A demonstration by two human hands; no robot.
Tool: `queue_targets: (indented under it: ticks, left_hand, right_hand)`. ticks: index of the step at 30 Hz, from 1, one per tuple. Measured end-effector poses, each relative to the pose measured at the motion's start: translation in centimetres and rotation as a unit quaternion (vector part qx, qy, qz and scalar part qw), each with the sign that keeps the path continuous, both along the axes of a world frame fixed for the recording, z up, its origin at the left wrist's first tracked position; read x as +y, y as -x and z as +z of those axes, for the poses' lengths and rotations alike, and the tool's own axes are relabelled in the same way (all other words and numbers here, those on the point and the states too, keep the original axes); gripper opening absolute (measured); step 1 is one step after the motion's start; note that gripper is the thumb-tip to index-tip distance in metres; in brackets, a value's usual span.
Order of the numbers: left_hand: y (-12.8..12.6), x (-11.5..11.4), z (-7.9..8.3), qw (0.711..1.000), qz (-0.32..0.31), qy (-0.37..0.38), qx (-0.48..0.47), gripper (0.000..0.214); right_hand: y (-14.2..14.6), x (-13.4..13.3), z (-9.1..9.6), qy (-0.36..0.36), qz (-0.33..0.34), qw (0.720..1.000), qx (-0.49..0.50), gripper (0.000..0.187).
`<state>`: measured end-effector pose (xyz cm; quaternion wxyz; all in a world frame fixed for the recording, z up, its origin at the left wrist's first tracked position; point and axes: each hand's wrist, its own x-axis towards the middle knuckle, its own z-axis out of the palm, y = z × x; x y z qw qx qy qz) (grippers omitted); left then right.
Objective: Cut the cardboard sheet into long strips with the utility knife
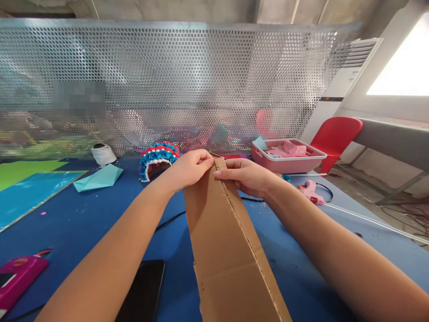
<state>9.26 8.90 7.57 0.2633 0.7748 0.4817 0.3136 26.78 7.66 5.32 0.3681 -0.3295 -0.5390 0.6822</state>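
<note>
A long brown cardboard strip (221,241) runs from the bottom of the view toward the middle of the blue table, with a crease or cut line along its right part. At its far end my left hand (193,167) pinches the top edge, fingers curled over it. Close beside it, my right hand (246,175) grips the right side of the same end, thumb lying on the front face and fingers behind. Both hands nearly meet there. My fingertips behind the cardboard are hidden.
A pink basket (288,166) with paper pieces and a pink glue gun (312,192) lie right. Back left are a blue-red decorated arch (160,156) and folded teal paper (98,178). A black phone-like slab (144,286) and magenta device (22,277) lie near. Perforated metal panel (167,80) stands behind.
</note>
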Motion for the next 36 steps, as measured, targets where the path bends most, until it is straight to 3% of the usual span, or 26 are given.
queue_targets:
  ticks: [9,16,20,24,29,31,34,36]
  left_hand:
    - [0.2,0.1,-0.2,1.000,0.009,0.007,-0.001,0.017]
    - [0.6,-0.3,0.4,1.000,0.008,-0.002,0.000,0.020]
    - [0.7,-0.3,0.4,1.000,0.007,0.015,-0.006,0.019]
    - [0.8,0.2,-0.1,1.000,0.006,0.026,-0.008,0.021]
    - [1.0,0.7,-0.3,0.999,0.017,0.031,0.003,0.019]
    - [1.1,0.6,-0.1,0.999,0.022,0.031,0.010,0.017]
    - [1.1,0.3,0.2,0.999,0.027,0.032,0.018,0.017]
    - [1.0,0.2,0.3,0.999,0.028,0.033,0.020,0.017]
  right_hand:
    - [0.5,-0.7,-0.3,-0.156,-0.052,0.984,-0.067,0.019]
    - [0.1,-0.6,0.1,-0.063,0.007,0.996,-0.063,0.030]
    - [0.1,-0.7,0.1,-0.066,0.023,0.995,-0.064,0.032]
    - [0.5,-0.8,-0.2,-0.160,-0.008,0.981,-0.112,0.029]
    - [0.6,-1.1,-0.1,-0.286,-0.071,0.933,-0.205,0.020]
    - [0.4,-1.2,0.2,-0.256,-0.057,0.944,-0.203,0.022]
    - [0.1,-1.2,0.5,-0.128,0.014,0.982,-0.140,0.026]
    - [-0.1,-1.1,0.6,-0.047,0.052,0.992,-0.105,0.026]
